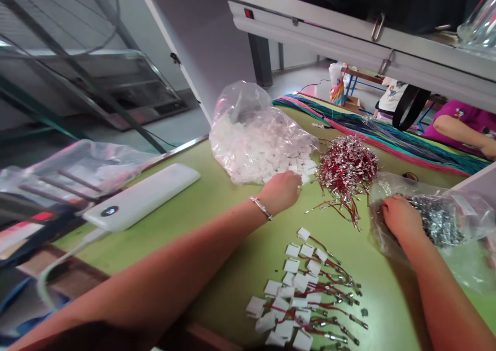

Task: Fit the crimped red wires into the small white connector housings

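Observation:
My left hand (282, 189), with a bracelet at the wrist, is at the mouth of a clear bag of white plastic connectors (256, 147); its fingertips are hidden among the pieces. My right hand (402, 217) reaches into a clear bag of small metal terminals (439, 219), its fingertips hidden too. Between them lies a pile of short red wires with metal ends (346, 165). Nearer to me, several white connectors with short red wires attached (289, 294) are spread on the green tabletop (225, 268).
A white device (143, 196) with a cable rests on the left. Long bundles of coloured wires (372, 128) run along the far edge. A white shelf (333, 30) crosses above. Another person's arm (461, 132) shows at the far right.

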Available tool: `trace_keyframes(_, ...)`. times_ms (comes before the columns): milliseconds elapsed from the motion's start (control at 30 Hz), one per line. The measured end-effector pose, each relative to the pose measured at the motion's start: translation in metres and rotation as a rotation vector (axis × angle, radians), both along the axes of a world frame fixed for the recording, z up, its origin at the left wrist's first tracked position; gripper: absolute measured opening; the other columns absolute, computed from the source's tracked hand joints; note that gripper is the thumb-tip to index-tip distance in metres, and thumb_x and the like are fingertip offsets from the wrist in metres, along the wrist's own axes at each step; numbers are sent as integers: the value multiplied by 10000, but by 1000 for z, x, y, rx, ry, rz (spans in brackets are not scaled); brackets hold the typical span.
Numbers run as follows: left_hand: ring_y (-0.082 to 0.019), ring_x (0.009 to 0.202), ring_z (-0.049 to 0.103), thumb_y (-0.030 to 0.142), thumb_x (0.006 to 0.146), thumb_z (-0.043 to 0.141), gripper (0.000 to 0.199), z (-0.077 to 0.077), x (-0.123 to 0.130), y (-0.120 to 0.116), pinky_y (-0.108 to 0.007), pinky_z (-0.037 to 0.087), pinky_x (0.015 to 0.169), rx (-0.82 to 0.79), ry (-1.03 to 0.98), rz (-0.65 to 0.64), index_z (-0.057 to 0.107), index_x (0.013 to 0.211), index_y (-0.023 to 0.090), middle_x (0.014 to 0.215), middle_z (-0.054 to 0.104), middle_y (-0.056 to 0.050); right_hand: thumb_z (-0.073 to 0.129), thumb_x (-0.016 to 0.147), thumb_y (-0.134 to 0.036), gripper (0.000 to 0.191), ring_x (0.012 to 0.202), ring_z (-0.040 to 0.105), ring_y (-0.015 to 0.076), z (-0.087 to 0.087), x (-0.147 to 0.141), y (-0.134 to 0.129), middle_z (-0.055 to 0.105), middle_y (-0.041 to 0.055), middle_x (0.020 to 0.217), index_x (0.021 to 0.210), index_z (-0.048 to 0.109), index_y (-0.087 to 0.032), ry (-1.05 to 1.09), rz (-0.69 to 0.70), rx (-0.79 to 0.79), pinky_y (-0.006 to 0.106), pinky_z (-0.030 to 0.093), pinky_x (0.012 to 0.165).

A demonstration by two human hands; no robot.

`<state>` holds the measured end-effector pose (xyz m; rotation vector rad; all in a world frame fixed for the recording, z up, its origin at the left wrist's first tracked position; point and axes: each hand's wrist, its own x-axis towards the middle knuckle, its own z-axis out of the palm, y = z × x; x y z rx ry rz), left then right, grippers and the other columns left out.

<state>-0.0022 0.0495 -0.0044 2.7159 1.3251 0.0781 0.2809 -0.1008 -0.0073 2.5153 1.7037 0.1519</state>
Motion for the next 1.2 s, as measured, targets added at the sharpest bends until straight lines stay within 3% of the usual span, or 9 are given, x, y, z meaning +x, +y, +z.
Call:
trace_keyframes(167,-226,917,619,197,815,544,193,-2,-5,4,-306,474,808,-60,-111,-33,674,950,153,981,658,-100,435,873,-201,237,814,620,244,2,4,-2,650,154,938,830,663,-156,-26,1,20,321,388,636)
trace_keyframes(367,-209,863,617,171,794,581,169,-8,-5,8,-296,473,756,-129,-252,-66,655,945,161,926,679,-70,355,893,-270,329,633,598,269,15,-4,-1,670,152,788,1040,619,-142,86,-165,189,355,362,573)
trace_keyframes(500,-198,929,625,137,803,546,244,-4,-3,6,-300,460,837,-226,-334,-127,696,995,163,1011,701,-64,428,845,-303,312,592,561,199,16,-26,-2,656,80,747,1042,632,-173,602,-16,309,316,389,555)
trace_keyframes(633,-152,768,642,174,790,576,179,3,-2,6,-249,475,733,-431,-469,-134,741,856,148,853,730,-42,569,782,-441,292,566,521,144,25,-50,-9,630,45,753,920,631,-191,1308,-46,291,258,378,461)
trace_keyframes(733,-132,665,626,208,779,624,158,4,-1,9,-231,474,634,-573,-605,-35,739,853,130,750,715,-46,558,797,-375,188,571,505,120,30,-69,-5,644,52,812,837,586,-193,1475,-47,211,236,357,457)
trace_keyframes(867,-84,549,576,230,768,681,132,0,0,11,-195,456,543,-783,-816,71,729,824,121,670,680,-29,445,850,-295,183,606,513,140,22,-100,20,590,16,719,850,608,-210,1006,184,108,252,359,522)
trace_keyframes(933,-53,462,508,244,764,702,125,0,0,10,-183,419,478,-852,-884,104,722,809,129,635,663,-10,445,875,-286,232,710,561,169,15,-116,34,614,40,861,993,635,-228,632,394,49,279,382,598)
trace_keyframes(1033,-41,416,486,229,788,695,106,3,-1,9,-179,402,448,-998,-976,130,697,794,123,587,642,5,451,895,-227,249,714,576,173,3,-132,52,599,73,964,1070,629,-229,182,546,-42,275,352,575)
trace_keyframes(1200,-74,507,602,121,833,638,30,3,-1,11,-186,464,530,-1253,-1166,199,648,812,103,560,634,-4,415,915,-175,223,655,566,156,-7,-129,62,606,68,887,883,635,-192,31,695,30,261,340,531)
